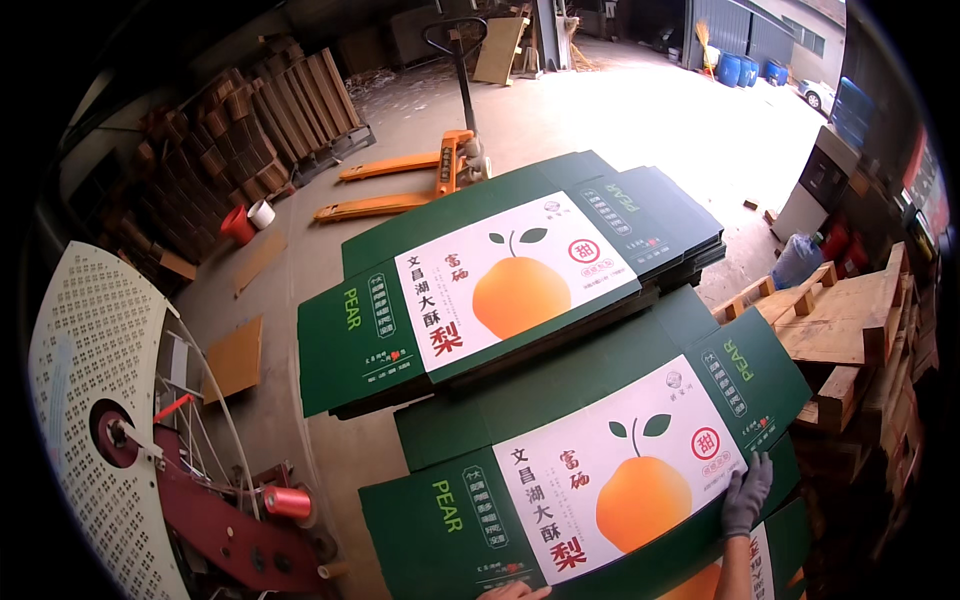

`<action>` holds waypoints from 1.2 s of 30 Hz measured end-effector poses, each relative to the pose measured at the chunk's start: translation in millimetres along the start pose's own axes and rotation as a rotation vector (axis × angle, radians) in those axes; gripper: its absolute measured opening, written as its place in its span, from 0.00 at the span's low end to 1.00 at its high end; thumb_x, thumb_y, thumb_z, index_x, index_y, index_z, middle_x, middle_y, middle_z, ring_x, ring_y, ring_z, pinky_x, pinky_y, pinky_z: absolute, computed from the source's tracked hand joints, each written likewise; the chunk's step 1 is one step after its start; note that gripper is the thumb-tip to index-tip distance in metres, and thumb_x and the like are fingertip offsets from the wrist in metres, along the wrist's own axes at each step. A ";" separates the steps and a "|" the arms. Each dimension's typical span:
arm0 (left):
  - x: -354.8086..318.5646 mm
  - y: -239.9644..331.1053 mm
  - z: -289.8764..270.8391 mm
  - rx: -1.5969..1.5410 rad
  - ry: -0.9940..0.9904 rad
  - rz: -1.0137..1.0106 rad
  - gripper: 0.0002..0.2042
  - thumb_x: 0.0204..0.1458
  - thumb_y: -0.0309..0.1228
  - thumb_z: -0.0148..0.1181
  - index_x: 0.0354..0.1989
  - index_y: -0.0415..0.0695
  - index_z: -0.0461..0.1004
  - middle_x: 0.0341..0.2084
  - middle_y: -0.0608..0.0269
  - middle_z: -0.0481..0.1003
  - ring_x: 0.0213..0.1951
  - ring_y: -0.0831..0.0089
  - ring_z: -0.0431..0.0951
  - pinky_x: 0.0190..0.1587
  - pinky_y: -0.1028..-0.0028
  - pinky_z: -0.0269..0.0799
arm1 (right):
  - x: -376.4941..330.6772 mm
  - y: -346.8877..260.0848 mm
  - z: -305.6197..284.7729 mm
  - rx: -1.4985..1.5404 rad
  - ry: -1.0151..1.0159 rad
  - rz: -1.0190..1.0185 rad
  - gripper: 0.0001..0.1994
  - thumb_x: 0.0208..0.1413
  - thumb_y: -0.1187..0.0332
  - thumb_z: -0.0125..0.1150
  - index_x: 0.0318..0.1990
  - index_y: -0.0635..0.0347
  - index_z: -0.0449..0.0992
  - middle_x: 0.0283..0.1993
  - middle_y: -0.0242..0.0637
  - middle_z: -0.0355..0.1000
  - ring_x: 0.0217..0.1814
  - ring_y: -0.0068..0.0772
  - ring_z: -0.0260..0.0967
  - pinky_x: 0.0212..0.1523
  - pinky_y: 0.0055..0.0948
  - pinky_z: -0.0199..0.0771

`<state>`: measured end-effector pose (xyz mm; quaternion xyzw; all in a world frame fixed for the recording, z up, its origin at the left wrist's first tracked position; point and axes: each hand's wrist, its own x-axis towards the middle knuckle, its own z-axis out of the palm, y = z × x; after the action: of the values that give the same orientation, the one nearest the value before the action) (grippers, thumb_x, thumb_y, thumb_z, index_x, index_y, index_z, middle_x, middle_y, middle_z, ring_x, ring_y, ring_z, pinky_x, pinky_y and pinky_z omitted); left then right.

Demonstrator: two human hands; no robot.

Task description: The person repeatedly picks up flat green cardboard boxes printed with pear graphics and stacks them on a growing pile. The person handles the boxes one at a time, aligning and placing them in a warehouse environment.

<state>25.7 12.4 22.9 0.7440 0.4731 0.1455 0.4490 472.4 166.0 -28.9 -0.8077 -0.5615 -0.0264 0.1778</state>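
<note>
A flat green cardboard carton blank (440, 500), printed with an orange-coloured pear on a white panel, lies in front of me on more blanks. My right hand (745, 495), in a grey glove, rests on its right front flap, fingers stretched toward the white panel. My left hand (515, 592) is at the front edge of the same blank, mostly cut off by the lower border; the visible fingers appear closed on that edge. Just beyond, a stack of similar carton blanks (370, 240) stands with its layered edges showing on the right.
A machine with a perforated pale cover (95, 400) and a red reel (287, 501) stands at left. Behind the stack is an orange pallet jack (400, 165). Wooden pallets (825, 330) stand at right. Bundled brown cardboard (215, 140) fills the far left; a loose cardboard sheet (235, 355) lies on the floor.
</note>
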 end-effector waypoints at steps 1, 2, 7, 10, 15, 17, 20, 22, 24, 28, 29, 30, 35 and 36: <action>0.1 -0.7 -0.2 -0.004 0.009 0.005 0.22 0.55 0.24 0.58 0.61 0.49 0.72 0.34 0.54 0.68 0.35 0.55 0.72 0.38 0.60 0.71 | -9.4 -33.1 -5.0 -0.019 -0.100 -0.088 0.30 0.61 0.58 0.54 0.67 0.63 0.61 0.73 0.53 0.53 0.78 0.57 0.43 0.77 0.52 0.36; 0.0 -1.2 -0.3 -0.007 0.017 0.009 0.22 0.55 0.25 0.58 0.61 0.50 0.72 0.34 0.54 0.68 0.35 0.55 0.72 0.37 0.60 0.71 | -13.3 -56.9 -8.5 -0.039 -0.284 -0.158 0.35 0.58 0.52 0.55 0.69 0.62 0.58 0.75 0.54 0.50 0.80 0.58 0.38 0.76 0.60 0.30; 2.0 -2.9 -2.1 -0.002 0.028 0.033 0.22 0.55 0.25 0.59 0.60 0.50 0.72 0.32 0.54 0.68 0.33 0.55 0.72 0.35 0.60 0.71 | 6.2 -70.5 -16.2 -0.078 -0.397 -0.282 0.38 0.55 0.47 0.53 0.68 0.64 0.60 0.75 0.58 0.49 0.79 0.62 0.38 0.74 0.68 0.27; -3.9 -16.7 10.5 0.046 0.047 0.054 0.23 0.54 0.25 0.60 0.60 0.51 0.73 0.31 0.55 0.68 0.31 0.56 0.72 0.32 0.61 0.70 | 35.9 -53.3 -11.9 -0.085 -0.372 -0.246 0.37 0.55 0.48 0.54 0.67 0.64 0.61 0.74 0.58 0.51 0.79 0.62 0.39 0.74 0.68 0.27; -0.8 -12.4 5.3 0.015 0.041 0.054 0.25 0.51 0.24 0.62 0.60 0.51 0.73 0.30 0.56 0.67 0.31 0.58 0.72 0.31 0.62 0.70 | 72.2 -22.8 6.7 -0.091 -0.268 -0.212 0.34 0.56 0.53 0.53 0.66 0.64 0.62 0.74 0.53 0.52 0.79 0.60 0.41 0.74 0.67 0.28; 0.0 -5.6 2.9 0.022 0.029 0.028 0.25 0.51 0.24 0.63 0.61 0.51 0.73 0.31 0.57 0.68 0.31 0.58 0.72 0.32 0.62 0.71 | 83.5 -10.7 10.8 -0.110 -0.265 -0.112 0.32 0.58 0.54 0.52 0.67 0.62 0.62 0.75 0.51 0.52 0.79 0.56 0.41 0.74 0.65 0.29; 0.3 -6.6 5.0 0.018 0.067 0.042 0.25 0.52 0.24 0.62 0.61 0.50 0.73 0.33 0.57 0.69 0.33 0.58 0.73 0.34 0.62 0.72 | 95.0 5.6 26.7 -0.125 -0.247 -0.016 0.30 0.59 0.56 0.51 0.68 0.59 0.62 0.76 0.49 0.51 0.80 0.53 0.41 0.74 0.65 0.29; -3.7 -12.1 12.1 0.001 0.091 0.057 0.25 0.52 0.23 0.62 0.61 0.50 0.72 0.34 0.57 0.70 0.35 0.57 0.74 0.36 0.62 0.73 | 95.0 0.8 26.6 -0.163 -0.240 0.023 0.30 0.60 0.56 0.51 0.68 0.58 0.62 0.76 0.48 0.52 0.80 0.52 0.40 0.74 0.66 0.29; -5.5 -19.3 15.6 -0.015 0.092 0.066 0.25 0.53 0.23 0.61 0.62 0.50 0.72 0.35 0.56 0.70 0.35 0.57 0.74 0.37 0.62 0.73 | 91.6 -12.1 21.0 -0.206 -0.252 0.089 0.30 0.61 0.56 0.51 0.69 0.57 0.61 0.76 0.46 0.51 0.81 0.49 0.39 0.73 0.67 0.29; -0.3 -9.4 0.4 -0.069 0.048 0.113 0.24 0.54 0.23 0.60 0.62 0.50 0.71 0.36 0.55 0.69 0.36 0.56 0.74 0.37 0.62 0.73 | 58.0 -39.0 7.9 -0.248 -0.207 0.065 0.30 0.62 0.56 0.51 0.70 0.56 0.60 0.77 0.43 0.49 0.82 0.46 0.35 0.73 0.67 0.29; -3.5 -9.6 0.8 -0.059 0.057 0.103 0.24 0.54 0.23 0.60 0.62 0.50 0.71 0.36 0.55 0.69 0.36 0.56 0.74 0.37 0.62 0.73 | 46.1 -61.8 3.4 -0.243 -0.236 0.040 0.30 0.62 0.55 0.51 0.70 0.56 0.59 0.77 0.43 0.50 0.82 0.46 0.35 0.73 0.67 0.30; -1.1 -12.0 3.0 -0.056 0.060 0.107 0.24 0.54 0.24 0.60 0.61 0.50 0.71 0.35 0.55 0.69 0.36 0.55 0.74 0.37 0.61 0.73 | 34.7 -72.5 -0.7 -0.252 -0.254 0.026 0.31 0.62 0.53 0.50 0.70 0.56 0.59 0.77 0.43 0.49 0.82 0.46 0.35 0.73 0.67 0.30; -9.0 -26.4 14.9 -0.017 0.125 0.145 0.24 0.54 0.26 0.60 0.61 0.53 0.71 0.36 0.55 0.69 0.36 0.56 0.74 0.36 0.61 0.73 | -37.6 -138.6 -1.6 -0.199 -0.329 -0.066 0.35 0.60 0.46 0.49 0.70 0.55 0.59 0.77 0.44 0.50 0.82 0.49 0.36 0.74 0.66 0.31; -4.9 -25.8 15.5 -0.022 0.078 0.135 0.25 0.54 0.26 0.60 0.62 0.53 0.70 0.36 0.55 0.68 0.37 0.56 0.74 0.35 0.60 0.73 | -50.4 -148.6 -9.1 -0.181 -0.331 -0.075 0.35 0.60 0.46 0.49 0.70 0.55 0.59 0.77 0.44 0.50 0.81 0.49 0.36 0.74 0.66 0.30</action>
<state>18.3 3.9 -5.5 0.7630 0.4373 0.2095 0.4274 319.1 163.4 5.7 -0.7923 -0.6081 0.0497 0.0086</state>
